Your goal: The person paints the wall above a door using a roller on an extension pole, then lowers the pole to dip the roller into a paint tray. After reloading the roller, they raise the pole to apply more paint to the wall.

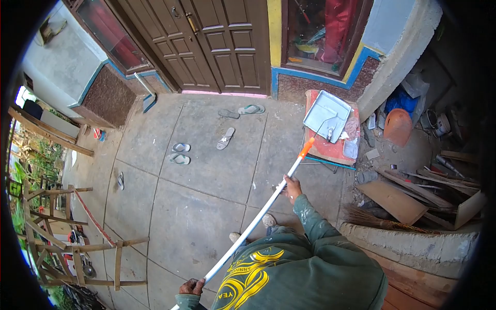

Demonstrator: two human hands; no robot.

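A long white pole (248, 230) with an orange end runs diagonally across the view. My right hand (292, 189) grips it in its upper part, below the orange end. Lower down, near the bottom edge, my left hand (192, 287) is wrapped round the same pole. The pole's orange tip (307, 148) meets a thin metal roller frame (327, 125), which lies over a pale blue paint tray (319, 109). Under the tray is a low red, paint-stained stand (335, 151).
Sandals (226, 138) lie on the concrete floor before a brown double door (206, 41). At the right are an orange container (398, 127), wood boards (392, 201) and a broom (382, 219). A wooden frame (77, 248) stands at the left, a dustpan (149, 102) by the wall.
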